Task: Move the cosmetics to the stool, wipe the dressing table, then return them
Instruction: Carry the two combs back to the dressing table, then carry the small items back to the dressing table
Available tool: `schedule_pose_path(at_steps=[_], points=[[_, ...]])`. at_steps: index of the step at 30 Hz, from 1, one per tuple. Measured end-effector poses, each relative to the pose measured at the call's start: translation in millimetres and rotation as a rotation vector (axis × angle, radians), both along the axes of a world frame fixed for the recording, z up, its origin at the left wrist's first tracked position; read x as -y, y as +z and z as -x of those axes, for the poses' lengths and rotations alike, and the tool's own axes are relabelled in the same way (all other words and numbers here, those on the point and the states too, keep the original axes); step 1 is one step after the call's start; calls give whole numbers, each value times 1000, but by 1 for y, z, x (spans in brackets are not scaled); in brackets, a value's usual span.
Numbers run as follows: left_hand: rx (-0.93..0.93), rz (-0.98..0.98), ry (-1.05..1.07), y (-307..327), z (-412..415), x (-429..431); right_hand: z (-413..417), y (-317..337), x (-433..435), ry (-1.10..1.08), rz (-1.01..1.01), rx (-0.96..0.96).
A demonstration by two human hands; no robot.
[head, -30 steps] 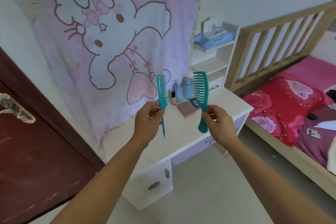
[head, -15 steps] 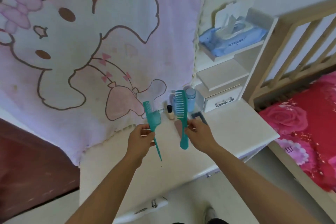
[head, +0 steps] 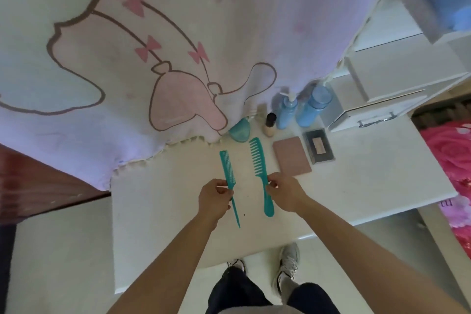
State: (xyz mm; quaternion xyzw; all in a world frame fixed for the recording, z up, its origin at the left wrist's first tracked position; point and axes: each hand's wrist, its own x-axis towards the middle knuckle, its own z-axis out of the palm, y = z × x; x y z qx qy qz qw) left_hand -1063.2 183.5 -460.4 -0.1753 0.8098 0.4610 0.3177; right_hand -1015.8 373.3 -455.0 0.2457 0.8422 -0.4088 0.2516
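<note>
Below us, by the desk (head: pixel 356 186) edge, stand our shoes (head: pixel 288 261). Over the desk our left grip (head: pixel 215 195) pinches the tail comb (head: pixel 225 167) just under its teeth, and our right grip (head: pixel 285 192) pinches the wide comb (head: pixel 257 158) on its handle. If the combs touch the desk, we cannot tell. Beyond lie a pink case (head: pixel 291 155) and a palette (head: pixel 318 146), then a pump bottle (head: pixel 286 112) near the blanket (head: pixel 153 33).
</note>
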Motion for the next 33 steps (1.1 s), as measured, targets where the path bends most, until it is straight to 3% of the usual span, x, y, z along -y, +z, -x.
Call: schedule_pose_path(at_steps=[6, 13, 16, 20, 25, 27, 33], points=[[-25, 72, -128, -36, 23, -4, 5, -26, 11, -42, -130, 72], [-115, 151, -220, -31, 31, -1, 2, -23, 13, -180, -119, 49], [-405, 277, -196, 3, 37, 8, 11, 4, 14, -96, -217, -120], [-876, 368, -66, 62, 41, 25, 36, 52, 23, 109, -296, -557], [-1148, 531, 117, 129, 16, 73, 75, 105, 58, 343, -257, -892], [-1194, 681, 136, 152, -11, 102, 84, 121, 85, 441, -212, -978], [-1058, 1031, 441, 223, -117, 183, 75, 179, 183, 678, -43, -1208]])
